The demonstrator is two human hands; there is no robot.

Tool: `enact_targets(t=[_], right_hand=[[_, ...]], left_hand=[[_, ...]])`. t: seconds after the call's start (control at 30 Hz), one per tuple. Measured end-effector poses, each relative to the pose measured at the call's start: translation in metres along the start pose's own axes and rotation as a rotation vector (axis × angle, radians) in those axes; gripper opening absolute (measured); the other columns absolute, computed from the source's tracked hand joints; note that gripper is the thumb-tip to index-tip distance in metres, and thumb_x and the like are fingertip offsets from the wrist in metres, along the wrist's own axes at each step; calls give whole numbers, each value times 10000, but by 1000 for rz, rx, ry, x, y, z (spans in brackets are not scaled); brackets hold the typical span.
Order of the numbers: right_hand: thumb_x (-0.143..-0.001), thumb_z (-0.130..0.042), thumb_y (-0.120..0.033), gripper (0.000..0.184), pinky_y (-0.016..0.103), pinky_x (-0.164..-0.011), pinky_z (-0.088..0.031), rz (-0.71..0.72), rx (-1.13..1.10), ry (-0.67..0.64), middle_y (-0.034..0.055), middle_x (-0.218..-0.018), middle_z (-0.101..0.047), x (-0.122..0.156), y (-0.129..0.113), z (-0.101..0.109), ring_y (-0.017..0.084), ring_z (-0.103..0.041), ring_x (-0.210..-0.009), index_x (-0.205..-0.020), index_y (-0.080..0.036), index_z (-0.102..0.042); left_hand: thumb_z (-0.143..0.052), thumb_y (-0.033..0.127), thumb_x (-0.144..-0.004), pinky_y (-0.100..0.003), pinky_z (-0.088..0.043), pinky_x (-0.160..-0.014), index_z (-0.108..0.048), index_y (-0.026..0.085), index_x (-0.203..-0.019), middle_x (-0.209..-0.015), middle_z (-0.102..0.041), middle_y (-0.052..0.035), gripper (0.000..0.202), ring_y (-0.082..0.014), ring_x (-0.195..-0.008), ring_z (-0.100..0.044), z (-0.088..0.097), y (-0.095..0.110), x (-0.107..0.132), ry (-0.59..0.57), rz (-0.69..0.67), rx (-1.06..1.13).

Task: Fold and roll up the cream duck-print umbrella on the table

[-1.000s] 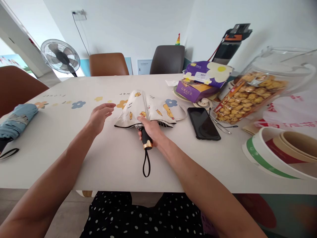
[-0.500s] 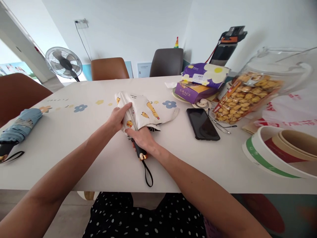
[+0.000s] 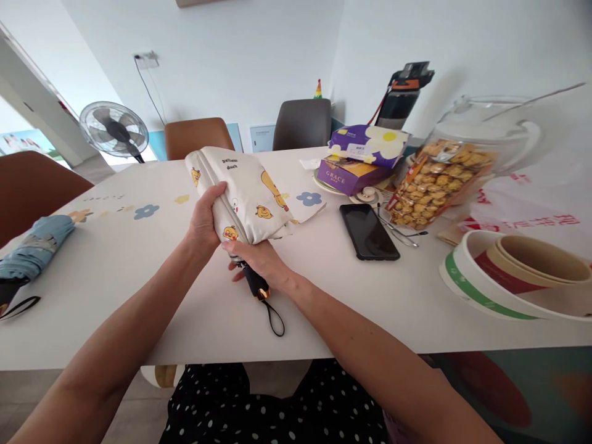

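Note:
A white folding umbrella (image 3: 245,197) printed with yellow ducks is held in front of me, its canopy folded but loose, with a flap trailing to the right. My left hand (image 3: 206,214) grips the canopy's left side, thumb on top. Wrapped around the lower canopy just above the handle is my right hand (image 3: 256,259); some of its fingers show beneath. The black handle (image 3: 255,282) with a gold end and a black wrist loop points toward me. On the far left lies a second, light blue umbrella (image 3: 41,246), rolled up.
To the right on the white table (image 3: 314,308) are a black phone (image 3: 369,231), glasses (image 3: 400,229), a purple box (image 3: 346,175), a tissue pack (image 3: 370,145), a snack jar (image 3: 439,179) and paper bowls (image 3: 462,277). A fan (image 3: 115,129) and chairs stand beyond.
The white umbrella has been raised and tilted up, shifting left, so more of its printed face shows. Both hands keep hold of it. The camera view has shifted slightly.

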State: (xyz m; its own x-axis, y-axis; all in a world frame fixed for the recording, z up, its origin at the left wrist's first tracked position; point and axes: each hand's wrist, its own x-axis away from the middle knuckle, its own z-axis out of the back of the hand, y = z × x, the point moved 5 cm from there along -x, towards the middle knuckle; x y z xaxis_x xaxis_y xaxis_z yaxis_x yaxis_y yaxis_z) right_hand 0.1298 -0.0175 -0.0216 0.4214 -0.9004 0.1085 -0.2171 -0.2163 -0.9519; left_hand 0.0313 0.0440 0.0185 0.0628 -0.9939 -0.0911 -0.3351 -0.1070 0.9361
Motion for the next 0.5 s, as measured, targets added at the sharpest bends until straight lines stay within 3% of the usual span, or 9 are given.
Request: enact_targets(t=[0.1,0.17,0.27,0.37,0.5], right_hand=[[-616,-695,-456,465,235,-364,-484,-99,-52,-118,51,-880,-593,0,6,-5,140,-605,-543,-951,-182,-524],[-631,-681,-457,407,231,-327,-442,-151,-61,-196,35,-793,-599,0,9,-9,102,-535,-426,-873,-169,-525],[-649,-670,-417,314,220,-302,-393,-140,-111,-171,-17,-613,-539,0,8,-7,67,-422,-341,-726,-167,-494],[-674,-645,-386,277,213,-310,-376,-104,-225,-176,-52,-518,-463,0,2,-6,63,-388,-329,-663,-175,-465],[-705,-616,-400,291,207,-330,-367,-93,-323,-242,-49,-487,-457,1,-8,-5,60,-384,-331,-635,-173,-448]], left_hand=[[-558,477,-723,-393,-509,-843,-569,167,-1073,-875,-667,-83,468,-273,-917,-616,-2,3,3,-22,14,-18],[-547,502,-726,-383,-506,-846,-578,160,-1060,-869,-667,-89,479,-271,-927,-611,-2,4,2,-30,31,-27],[-466,602,-740,-380,-511,-825,-586,175,-1054,-857,-668,-82,544,-268,-932,-610,-5,0,2,-38,31,6],[-380,662,-742,-396,-525,-770,-612,180,-981,-792,-669,-74,586,-274,-898,-617,-10,-18,6,-59,110,-1],[-547,555,-666,-407,-537,-645,-626,161,-790,-594,-630,-72,420,-299,-764,-630,-6,-47,14,14,231,-154]])
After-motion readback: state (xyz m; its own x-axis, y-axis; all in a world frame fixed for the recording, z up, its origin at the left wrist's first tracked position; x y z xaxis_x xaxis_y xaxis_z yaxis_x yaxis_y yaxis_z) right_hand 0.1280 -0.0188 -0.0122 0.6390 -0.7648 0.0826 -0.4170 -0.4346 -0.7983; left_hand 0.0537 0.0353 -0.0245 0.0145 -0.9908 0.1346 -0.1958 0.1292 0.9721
